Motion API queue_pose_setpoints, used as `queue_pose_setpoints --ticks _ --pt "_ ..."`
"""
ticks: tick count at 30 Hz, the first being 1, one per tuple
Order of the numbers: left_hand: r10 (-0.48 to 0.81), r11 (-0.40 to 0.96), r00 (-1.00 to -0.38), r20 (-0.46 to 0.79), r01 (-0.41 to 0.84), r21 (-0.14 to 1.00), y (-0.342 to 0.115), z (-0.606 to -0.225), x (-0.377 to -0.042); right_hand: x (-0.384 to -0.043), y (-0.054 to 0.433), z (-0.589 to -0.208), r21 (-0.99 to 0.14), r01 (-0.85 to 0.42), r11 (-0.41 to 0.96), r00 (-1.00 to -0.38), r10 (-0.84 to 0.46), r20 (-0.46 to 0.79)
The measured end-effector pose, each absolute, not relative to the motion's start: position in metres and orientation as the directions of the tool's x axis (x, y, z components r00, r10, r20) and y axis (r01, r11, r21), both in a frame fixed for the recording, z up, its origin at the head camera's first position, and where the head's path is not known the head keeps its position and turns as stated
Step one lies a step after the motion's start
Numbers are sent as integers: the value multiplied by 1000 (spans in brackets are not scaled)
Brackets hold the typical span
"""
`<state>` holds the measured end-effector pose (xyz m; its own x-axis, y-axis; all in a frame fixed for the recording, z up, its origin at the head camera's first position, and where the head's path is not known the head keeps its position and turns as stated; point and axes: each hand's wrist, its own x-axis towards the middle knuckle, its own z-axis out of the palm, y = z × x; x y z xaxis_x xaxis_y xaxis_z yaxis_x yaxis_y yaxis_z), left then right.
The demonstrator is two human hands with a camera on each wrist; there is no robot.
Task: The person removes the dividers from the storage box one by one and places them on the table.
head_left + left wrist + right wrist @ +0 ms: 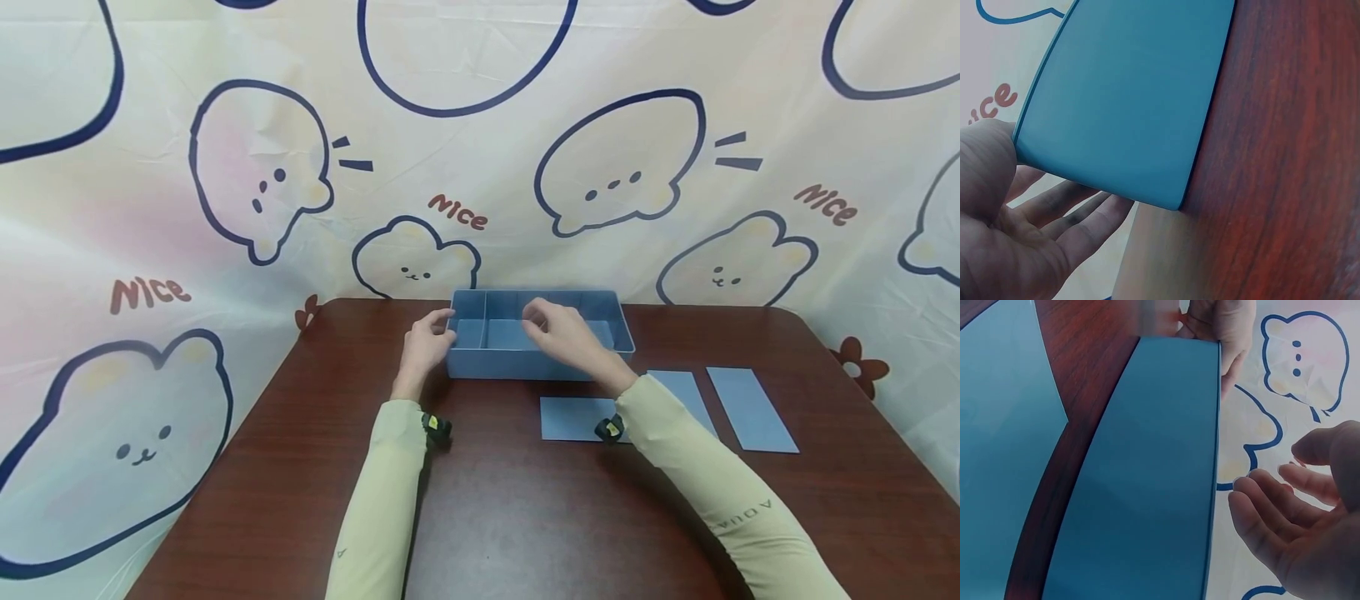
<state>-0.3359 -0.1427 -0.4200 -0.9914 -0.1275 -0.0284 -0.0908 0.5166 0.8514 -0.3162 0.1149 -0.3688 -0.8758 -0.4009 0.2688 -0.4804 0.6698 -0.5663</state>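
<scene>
A long blue box (pixel 517 364) stands at the back of the table, with a divider (pixel 484 321) across it towards its left end. My left hand (pixel 425 343) holds the box's left end; in the left wrist view its thumb is at the rim and its fingers reach behind the end wall. Over the box's interior hovers my right hand (pixel 561 332), its fingers loosely bent and nothing between them. It hides part of the inside. In the right wrist view, those fingers (pixel 1266 515) are apart from the box's rim.
Three flat blue panels lie on the brown table (pixel 495 517): one panel (pixel 573 418) in front of the box, another panel (pixel 684 387) partly under the right sleeve, and a third panel (pixel 752 410) farther right. A printed curtain (pixel 502 150) hangs behind the table.
</scene>
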Motion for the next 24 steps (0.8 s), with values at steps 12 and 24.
queue_pose_setpoints --ticks 12,24 --pt "-128 522 -992 -18 -83 849 -142 -421 -336 -323 101 -374 -615 -421 667 -904 -362 227" --pt "-130 521 -991 -22 -87 849 -142 -421 -336 -332 88 -382 -661 -387 643 -918 -340 207"
